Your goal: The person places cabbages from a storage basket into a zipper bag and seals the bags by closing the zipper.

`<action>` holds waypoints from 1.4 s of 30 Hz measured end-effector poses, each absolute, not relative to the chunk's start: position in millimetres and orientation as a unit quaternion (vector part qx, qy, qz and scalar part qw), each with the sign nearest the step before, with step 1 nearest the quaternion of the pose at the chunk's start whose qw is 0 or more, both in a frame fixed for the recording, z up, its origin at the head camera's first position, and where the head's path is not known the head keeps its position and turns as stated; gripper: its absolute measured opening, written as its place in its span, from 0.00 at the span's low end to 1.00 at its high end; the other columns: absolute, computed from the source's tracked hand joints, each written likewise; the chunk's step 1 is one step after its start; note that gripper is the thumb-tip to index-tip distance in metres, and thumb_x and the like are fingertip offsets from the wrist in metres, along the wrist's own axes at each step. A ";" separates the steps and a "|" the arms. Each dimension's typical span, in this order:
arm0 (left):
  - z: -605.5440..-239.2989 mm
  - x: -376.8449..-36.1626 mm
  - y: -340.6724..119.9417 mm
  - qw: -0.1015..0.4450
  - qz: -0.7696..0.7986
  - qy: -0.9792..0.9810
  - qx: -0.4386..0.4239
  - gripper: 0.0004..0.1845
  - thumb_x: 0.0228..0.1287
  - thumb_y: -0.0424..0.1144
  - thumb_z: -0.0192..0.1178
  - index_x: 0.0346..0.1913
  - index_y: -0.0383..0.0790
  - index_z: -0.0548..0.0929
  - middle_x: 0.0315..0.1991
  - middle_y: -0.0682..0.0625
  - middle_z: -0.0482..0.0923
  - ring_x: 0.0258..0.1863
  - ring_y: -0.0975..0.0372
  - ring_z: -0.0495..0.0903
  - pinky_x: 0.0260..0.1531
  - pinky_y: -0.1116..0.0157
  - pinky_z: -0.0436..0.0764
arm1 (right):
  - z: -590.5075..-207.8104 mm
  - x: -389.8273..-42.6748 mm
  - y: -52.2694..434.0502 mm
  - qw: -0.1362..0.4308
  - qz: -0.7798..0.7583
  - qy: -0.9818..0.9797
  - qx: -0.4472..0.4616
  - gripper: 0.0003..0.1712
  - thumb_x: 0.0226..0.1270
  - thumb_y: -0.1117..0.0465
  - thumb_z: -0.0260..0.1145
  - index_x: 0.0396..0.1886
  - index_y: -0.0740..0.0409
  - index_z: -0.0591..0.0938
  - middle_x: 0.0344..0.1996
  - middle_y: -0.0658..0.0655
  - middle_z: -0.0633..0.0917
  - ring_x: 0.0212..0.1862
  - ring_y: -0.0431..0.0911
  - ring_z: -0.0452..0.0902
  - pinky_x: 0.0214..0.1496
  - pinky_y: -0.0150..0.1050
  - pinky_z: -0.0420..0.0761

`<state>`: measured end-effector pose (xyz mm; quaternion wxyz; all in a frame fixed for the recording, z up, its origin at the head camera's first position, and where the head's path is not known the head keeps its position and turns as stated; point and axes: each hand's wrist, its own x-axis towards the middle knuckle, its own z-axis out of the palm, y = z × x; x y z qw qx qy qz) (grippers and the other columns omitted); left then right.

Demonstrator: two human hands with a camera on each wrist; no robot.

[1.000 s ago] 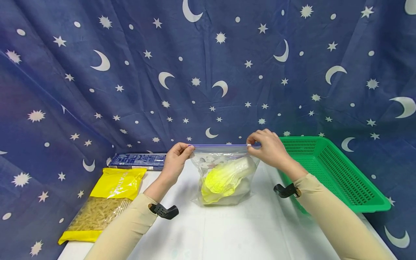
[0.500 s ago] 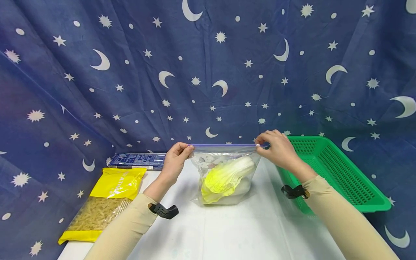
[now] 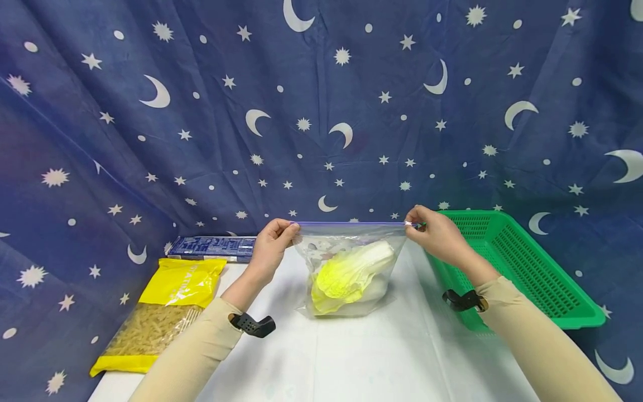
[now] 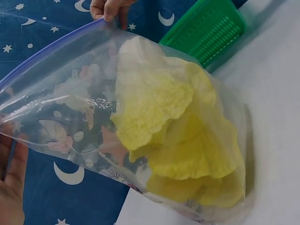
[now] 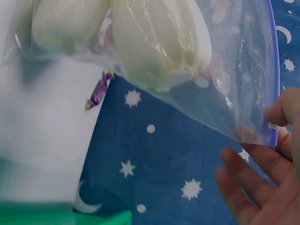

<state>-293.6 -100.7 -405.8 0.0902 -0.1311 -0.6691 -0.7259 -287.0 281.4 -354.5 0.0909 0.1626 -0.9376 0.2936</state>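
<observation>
A clear zipper bag [image 3: 303,262] with a purple top strip stands upright on the white table, holding pale yellow-and-white napa cabbage [image 3: 346,279]. In the left wrist view the cabbage's frilly yellow leaves [image 4: 187,145] press against the plastic; the right wrist view has its thick white stem ends [image 5: 159,42]. My left hand [image 3: 269,245] pinches the bag's upper left corner between thumb and fingers. At the upper right corner, my right hand [image 3: 437,234] pinches the small white slider [image 3: 408,224] on the purple strip. The strip is stretched straight between both hands.
Beyond the right forearm lies a green perforated basket [image 3: 577,322]. To the left are a yellow pasta bag [image 3: 186,285] and a dark blue flat box [image 3: 213,248] behind it. A purple-wrapped candy [image 5: 98,93] lies near the table's back edge. A star-patterned curtain [image 3: 321,111] hangs behind.
My right hand has slid rightward along the purple strip with the slider, ending at the bag's right corner. The left hand has kept its grip in place, and the cabbage has hardly moved.
</observation>
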 end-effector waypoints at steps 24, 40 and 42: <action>-388.3 -324.6 -126.9 0.117 -0.710 -0.691 -0.062 0.13 0.75 0.42 0.62 0.52 0.35 0.79 0.39 0.52 0.85 0.38 0.64 0.84 0.45 0.67 0.86 | -356.7 -323.0 239.3 0.001 0.585 -0.809 0.064 0.16 0.78 0.61 0.62 0.59 0.66 0.79 0.49 0.65 0.86 0.48 0.47 0.86 0.52 0.44 0.87; -406.8 -319.0 -153.1 0.111 -0.667 -0.734 -0.064 0.19 0.77 0.46 0.58 0.59 0.33 0.78 0.54 0.41 0.81 0.56 0.57 0.81 0.60 0.66 0.79 | -377.4 -325.1 225.9 0.038 0.564 -0.819 0.096 0.12 0.79 0.61 0.61 0.55 0.61 0.80 0.53 0.60 0.84 0.57 0.53 0.82 0.61 0.42 0.82; -409.4 -309.4 -159.8 0.089 -0.648 -0.752 -0.074 0.19 0.77 0.46 0.58 0.58 0.34 0.78 0.53 0.41 0.82 0.56 0.56 0.81 0.59 0.67 0.80 | -379.3 -316.4 231.4 0.025 0.539 -0.834 0.117 0.11 0.79 0.61 0.61 0.54 0.61 0.80 0.52 0.61 0.84 0.56 0.53 0.82 0.59 0.42 0.83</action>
